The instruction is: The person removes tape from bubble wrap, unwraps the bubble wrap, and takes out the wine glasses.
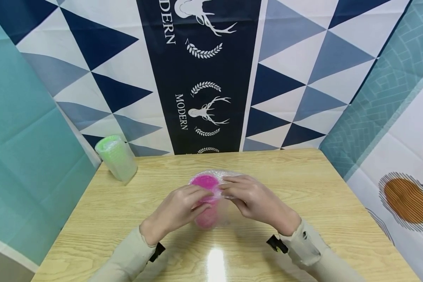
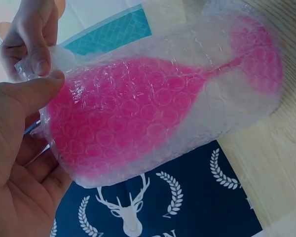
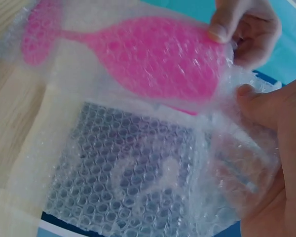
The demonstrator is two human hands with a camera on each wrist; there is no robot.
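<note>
A pink stemmed glass (image 2: 133,108) lies inside bubble wrap (image 2: 212,108), its bowl toward the hands and its foot at the far end. In the head view the pink glass (image 1: 205,182) is between both hands. My left hand (image 1: 179,207) grips the rim end, thumb on the wrap and fingers curled beneath. My right hand (image 1: 252,197) pinches the loose edge of the wrap; in the right wrist view a flap of bubble wrap (image 3: 123,168) hangs from the glass toward the right hand (image 3: 281,143).
A green item in bubble wrap (image 1: 118,158) stands at the back left corner of the wooden table (image 1: 155,172). Patterned cloth (image 1: 215,78) hangs behind the table, with more cloth on both sides.
</note>
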